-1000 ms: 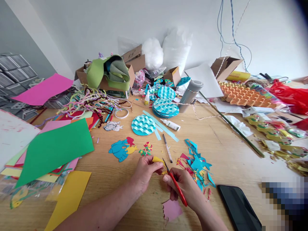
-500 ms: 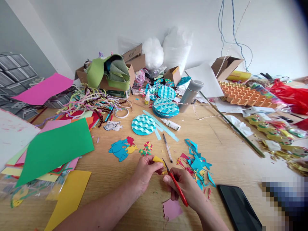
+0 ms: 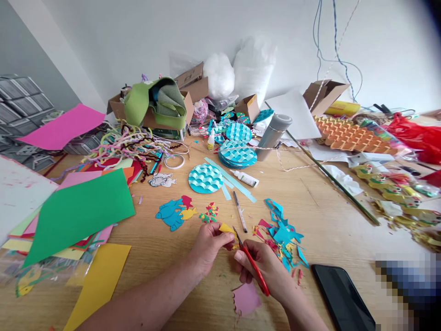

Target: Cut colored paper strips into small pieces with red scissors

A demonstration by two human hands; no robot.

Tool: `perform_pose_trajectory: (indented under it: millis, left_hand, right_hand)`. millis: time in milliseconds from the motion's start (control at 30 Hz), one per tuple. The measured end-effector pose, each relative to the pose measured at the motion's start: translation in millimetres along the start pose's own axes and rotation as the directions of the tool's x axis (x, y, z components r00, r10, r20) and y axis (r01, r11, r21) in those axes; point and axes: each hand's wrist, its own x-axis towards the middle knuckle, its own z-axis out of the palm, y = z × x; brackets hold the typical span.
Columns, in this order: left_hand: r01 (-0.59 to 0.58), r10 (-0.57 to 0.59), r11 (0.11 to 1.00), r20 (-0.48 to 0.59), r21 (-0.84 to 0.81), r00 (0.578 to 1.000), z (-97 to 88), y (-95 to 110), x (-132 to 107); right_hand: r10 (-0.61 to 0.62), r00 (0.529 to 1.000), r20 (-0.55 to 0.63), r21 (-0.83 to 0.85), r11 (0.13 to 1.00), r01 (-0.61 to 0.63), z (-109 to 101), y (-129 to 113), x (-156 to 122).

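I see almost no shift: the left hand (image 3: 209, 249) still pinches yellow paper (image 3: 226, 229), the right hand (image 3: 271, 266) still grips red scissors (image 3: 254, 265), pink paper (image 3: 247, 299) just below it

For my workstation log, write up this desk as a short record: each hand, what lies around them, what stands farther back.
Left hand: pinches a small yellow paper piece
Right hand: holds red-handled scissors, blades at the yellow paper's edge
Below hands: pink paper piece, left edge scalloped
Right side: smartphone, blue paper scraps
Beyond hands: pen, blue paper fish
Farther back: gray flask
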Motion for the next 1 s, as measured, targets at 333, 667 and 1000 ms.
perform_pose_trajectory:
  millis: [333, 667, 1000]
  left_hand:
    - [-0.002, 0.002, 1.0, 0.011, 0.003, 1.0, -0.9, -1.8, 0.4]
    - [-0.01, 0.01, 1.0, 0.002, 0.007, 1.0, -1.3, -2.1, 1.2]
    - [-0.007, 0.006, 1.0, 0.006, 0.022, 1.0, -0.4, -1.4, -0.1]
  right_hand:
    - [0.01, 1.0, 0.0, 0.003, 1.0, -0.01, 0.6, -1.6, -0.3]
    - [-0.009, 1.0, 0.005, 0.005, 1.0, 0.009, 0.1, 1.4, 0.2]
    - [0.011, 1.0, 0.0, 0.012, 1.0, -0.011, 1.1, -1.7, 0.5]
